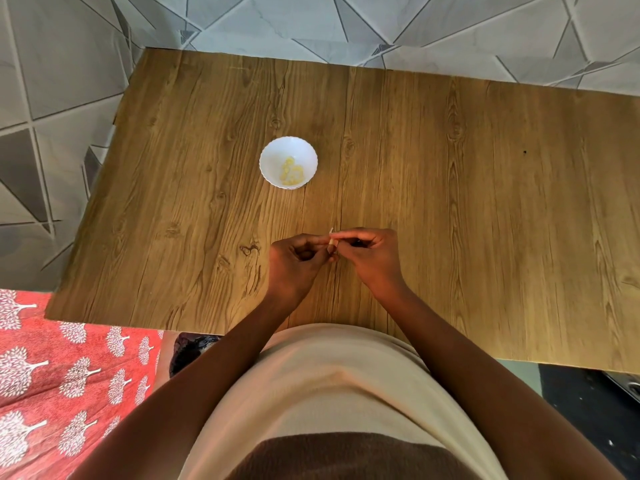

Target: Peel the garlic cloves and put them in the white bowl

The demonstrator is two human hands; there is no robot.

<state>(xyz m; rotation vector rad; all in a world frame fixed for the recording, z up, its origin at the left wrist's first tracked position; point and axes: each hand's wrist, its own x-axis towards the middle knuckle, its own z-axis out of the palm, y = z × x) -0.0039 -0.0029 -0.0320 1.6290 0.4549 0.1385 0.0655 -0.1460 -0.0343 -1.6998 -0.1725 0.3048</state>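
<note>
Hands meet just below the middle of the frame, above the near part of the wooden bench point(450, 202), and between them sits a single garlic clove point(333, 242). The left hand point(294, 265) has its fingers curled in, with thumb and forefinger pinching the clove from the left; the right hand point(372, 256) comes in from the right, its fingers point(349, 234) bent over the clove's top and nipping at the skin. Both hands are therefore closed on the same small thing. Holding it this way looks sensible: one hand steadies the clove while the other can pull at the papery skin, and the work stays clear of the bench.

Only a little of the clove shows. It is pale, cream to whitish, and a thin sliver of skin stands up from it toward the top of the frame, so it seems to be partly peeled; how much skin is left cannot be told, since the fingers hide most of it.

Above the hands and a touch to the left stands the white bowl point(268, 157), well apart from them, with a scalloped rim. Several yellowish peeled cloves point(291, 171) lie in its bottom, so part of the job appears done. The bowl's place straight ahead probably keeps the drop a short forward reach. No unpeeled cloves are visible on the bench.
</note>
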